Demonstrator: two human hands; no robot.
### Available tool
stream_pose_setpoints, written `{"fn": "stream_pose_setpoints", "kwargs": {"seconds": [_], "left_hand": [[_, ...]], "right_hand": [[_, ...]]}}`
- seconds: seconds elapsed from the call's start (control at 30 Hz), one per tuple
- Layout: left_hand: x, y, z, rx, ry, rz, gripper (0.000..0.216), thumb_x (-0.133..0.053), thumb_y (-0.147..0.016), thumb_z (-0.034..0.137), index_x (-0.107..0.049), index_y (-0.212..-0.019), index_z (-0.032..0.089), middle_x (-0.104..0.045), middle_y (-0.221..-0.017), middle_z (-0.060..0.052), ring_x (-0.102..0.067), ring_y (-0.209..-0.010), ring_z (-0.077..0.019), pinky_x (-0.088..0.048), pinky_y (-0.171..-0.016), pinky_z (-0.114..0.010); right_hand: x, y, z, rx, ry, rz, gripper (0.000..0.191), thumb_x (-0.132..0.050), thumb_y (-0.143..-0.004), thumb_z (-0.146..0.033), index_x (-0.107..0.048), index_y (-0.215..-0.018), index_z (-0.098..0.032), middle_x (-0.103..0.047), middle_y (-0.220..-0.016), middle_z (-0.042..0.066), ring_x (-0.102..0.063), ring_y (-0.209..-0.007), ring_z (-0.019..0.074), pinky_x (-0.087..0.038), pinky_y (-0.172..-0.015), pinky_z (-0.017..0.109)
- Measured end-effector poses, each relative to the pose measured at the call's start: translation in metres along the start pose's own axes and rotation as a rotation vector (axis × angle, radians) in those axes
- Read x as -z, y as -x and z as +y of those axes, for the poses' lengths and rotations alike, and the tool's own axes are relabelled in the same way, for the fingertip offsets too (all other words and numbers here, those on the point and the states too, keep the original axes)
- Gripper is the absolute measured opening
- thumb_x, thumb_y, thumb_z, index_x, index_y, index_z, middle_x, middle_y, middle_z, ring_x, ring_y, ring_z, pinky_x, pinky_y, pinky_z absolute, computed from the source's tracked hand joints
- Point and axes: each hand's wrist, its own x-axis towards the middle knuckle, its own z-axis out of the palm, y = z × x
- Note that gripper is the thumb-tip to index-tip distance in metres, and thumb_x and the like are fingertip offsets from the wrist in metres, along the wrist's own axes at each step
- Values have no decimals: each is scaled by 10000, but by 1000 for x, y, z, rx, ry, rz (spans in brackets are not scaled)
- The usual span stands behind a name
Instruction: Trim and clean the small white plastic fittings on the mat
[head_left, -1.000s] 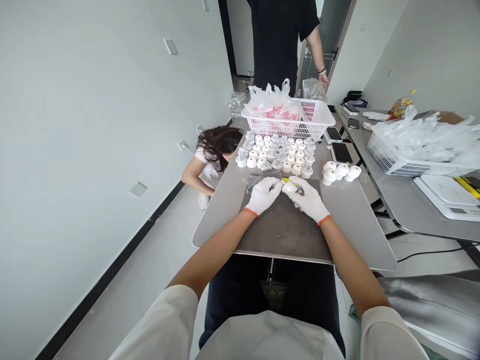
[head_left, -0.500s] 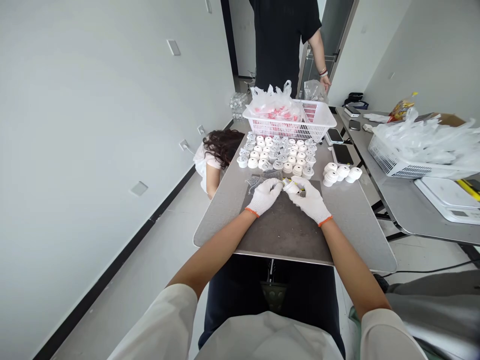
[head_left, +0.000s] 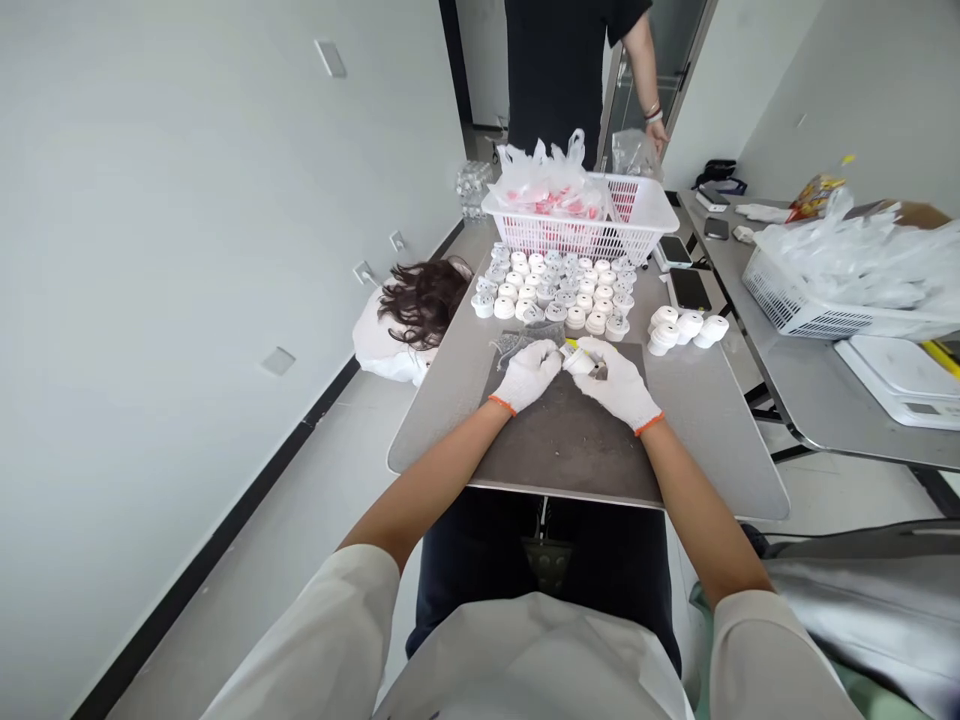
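Observation:
In white knitted gloves with orange cuffs, both hands meet over a dark mat (head_left: 566, 450) on the table. My right hand (head_left: 619, 388) is closed around a small white round plastic part (head_left: 577, 361), which is tilted toward the left. The fingers of my left hand (head_left: 529, 377) are pinched together at the part's left side; what they grip is too small to make out. A bit of yellow shows just behind the part. Grey mesh-like cloth (head_left: 525, 338) lies beyond my left fingers. Rows of similar white parts (head_left: 553, 293) stand farther back, several with clear or grey material on top.
A white plastic basket (head_left: 637, 215) with bagged red-and-white pieces stands behind the rows. More white parts (head_left: 688, 328) and phones (head_left: 688, 290) lie to the right. A side table holds another basket (head_left: 795, 305) and a scale (head_left: 900, 380). One person stands behind; another bends down at left.
The view has tilted slightly, so the table's contents sit higher. My hands stay together at the white part. The person at the left has bent lower and farther left.

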Motion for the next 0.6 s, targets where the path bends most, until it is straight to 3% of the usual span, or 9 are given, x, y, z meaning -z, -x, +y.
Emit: {"fn": "stream_pose_setpoints", "kwargs": {"seconds": [0.27,0.6], "left_hand": [[-4,1,-10,-76,6,-21,276,-416,-952,259,-430,-678,228,-491,-669,0,-509,-730,-159,-433,-752,-286],[-7,-2,-13,-42,25,-10,305,-467,-950,160,-430,-652,213,-486,-670,4,-518,-758,-159,-438,-818,-294]], "right_hand": [[-6,-4,10,70,21,-10,612,-711,-786,-293,-578,-1381,-245,-644,-1321,39,-645,-1121,213,-511,-1026,370],[-5,-5,12,90,73,-16,619,-703,-786,-296,-572,-1389,-247,-638,-1314,32,-640,-1103,220,-505,-1029,388]]}}
